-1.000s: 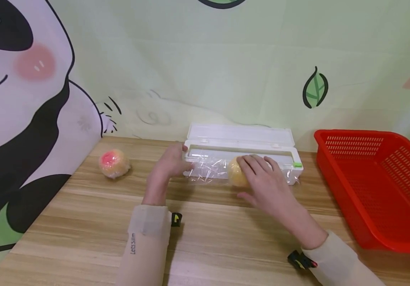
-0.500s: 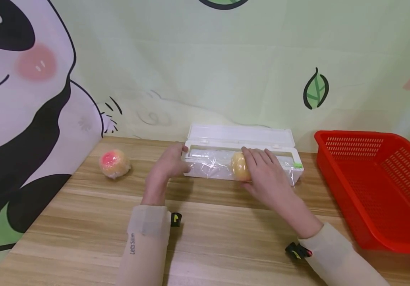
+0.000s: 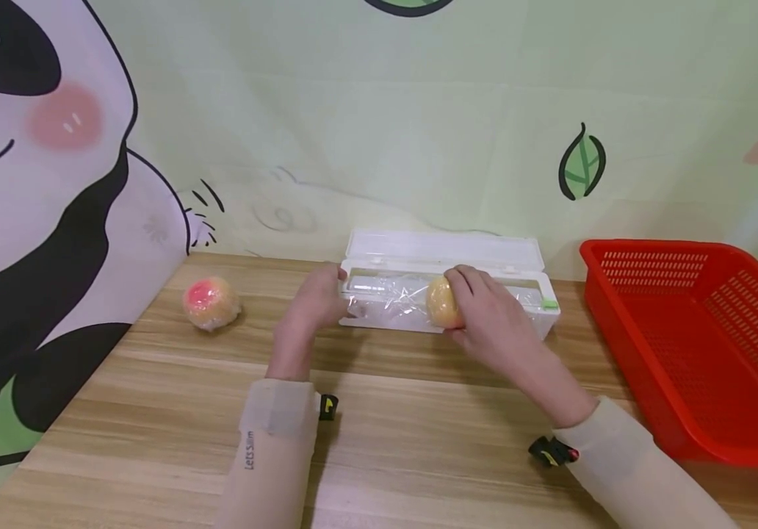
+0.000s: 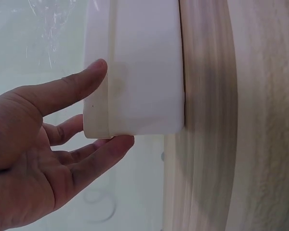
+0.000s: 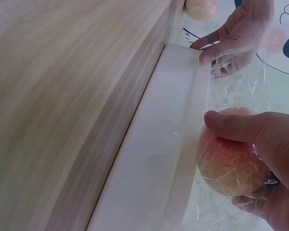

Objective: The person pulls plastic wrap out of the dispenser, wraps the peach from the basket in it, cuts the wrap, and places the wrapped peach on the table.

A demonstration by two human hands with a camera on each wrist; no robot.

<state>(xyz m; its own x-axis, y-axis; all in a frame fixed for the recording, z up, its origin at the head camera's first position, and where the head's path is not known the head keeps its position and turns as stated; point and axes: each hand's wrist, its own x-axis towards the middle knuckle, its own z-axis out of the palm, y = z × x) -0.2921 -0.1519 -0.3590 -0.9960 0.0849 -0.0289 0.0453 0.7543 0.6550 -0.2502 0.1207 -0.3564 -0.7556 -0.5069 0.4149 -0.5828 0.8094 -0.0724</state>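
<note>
My right hand grips a yellow-and-pink peach with clear cling film around it, thumb on one side and fingers round the other. In the head view the peach overlaps the front of a white cling film dispenser, whose lid stands raised at the back. Crinkled cling film stretches from the peach leftward over the dispenser. At the dispenser's left end, my left hand holds the corner, thumb on the front edge and fingers against the end face.
A second peach, wrapped in film, lies at the left of the wooden table. To the right stands a red perforated basket. A pale green cloth with a panda print hangs behind the table.
The peach in my right hand has risen slightly, from the dispenser's front edge to over its front, and the fingers have closed further round it. My left hand keeps its place at the dispenser's left end.
</note>
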